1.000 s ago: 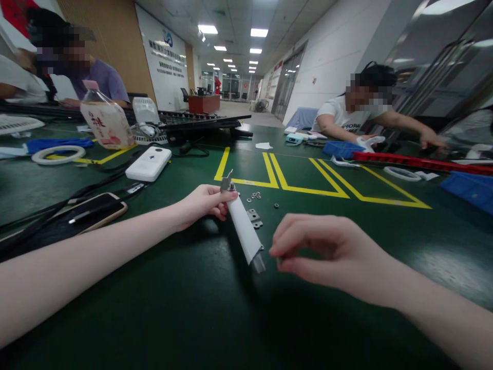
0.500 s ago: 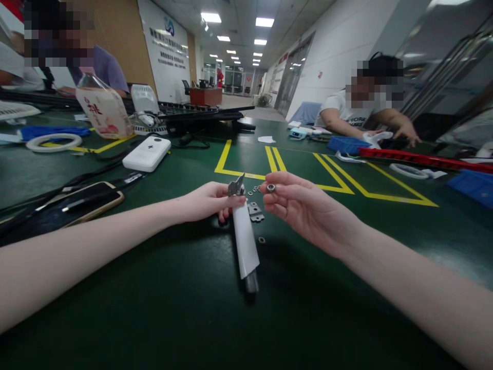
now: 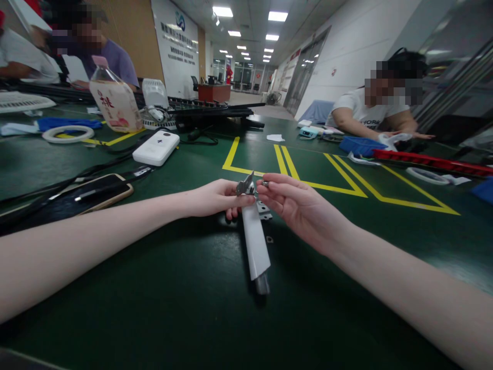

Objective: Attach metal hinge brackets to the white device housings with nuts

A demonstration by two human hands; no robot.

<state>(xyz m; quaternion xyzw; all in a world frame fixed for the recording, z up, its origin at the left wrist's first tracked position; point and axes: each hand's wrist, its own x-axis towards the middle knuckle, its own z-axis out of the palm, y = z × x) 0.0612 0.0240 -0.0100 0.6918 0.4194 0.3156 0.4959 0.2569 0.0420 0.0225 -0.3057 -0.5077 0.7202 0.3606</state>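
My left hand (image 3: 227, 199) is closed round the far end of a white bar (image 3: 256, 244), whose dark grey tip points toward me. A metal bracket (image 3: 245, 186) stands up at that far end, beside my thumb. Between the thumb and fingertips of my right hand (image 3: 295, 200) is a small metal nut (image 3: 265, 183), close to the right of the bracket. Partly hidden under the hands, a flat metal plate with holes (image 3: 264, 210) lies on the table. A small square washer-like piece (image 3: 270, 239) lies nearer to me, right of the bar.
Left of my arm lie a phone (image 3: 96, 195), black cables and a white power bank (image 3: 156, 147). A drink bottle (image 3: 115, 100) stands behind them. Yellow tape (image 3: 335, 187) marks the green table. Across on the right, a person (image 3: 370, 110) sits behind a blue tray (image 3: 362, 146).
My right hand has brought the nut leftward, nearer to the bracket, and tilted it. The left hand keeps its hold on the bar. The whole view has shifted slightly.
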